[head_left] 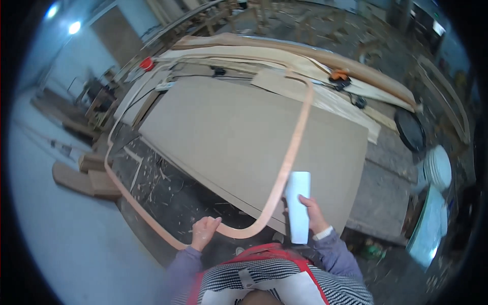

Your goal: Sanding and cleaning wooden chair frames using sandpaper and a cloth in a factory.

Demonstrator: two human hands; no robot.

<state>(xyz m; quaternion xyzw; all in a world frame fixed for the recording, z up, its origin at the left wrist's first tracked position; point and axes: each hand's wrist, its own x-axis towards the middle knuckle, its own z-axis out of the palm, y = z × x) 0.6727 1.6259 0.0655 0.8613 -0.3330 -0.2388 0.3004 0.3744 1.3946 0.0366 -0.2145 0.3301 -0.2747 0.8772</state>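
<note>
A large, thin wooden frame (284, 175) with rounded corners reaches from close to my body out across the work table. My left hand (204, 233) is closed around its near rail, beside the near right corner. In my right hand (316, 217) is a long, pale white block (300, 203), gripped from its right side with the thumb on top. The block is held upright in the picture, just right of the frame's right-hand rail; whether it touches the rail I cannot tell. What its underside looks like is hidden.
Flat brown boards (218, 122) lie stacked under the frame. Behind them are long veneer sheets (356, 84) and an orange and black tool (339, 77). At right are a black round pan-like thing (409, 131) and a stack of white discs (438, 168). A red cup (147, 64) stands far left.
</note>
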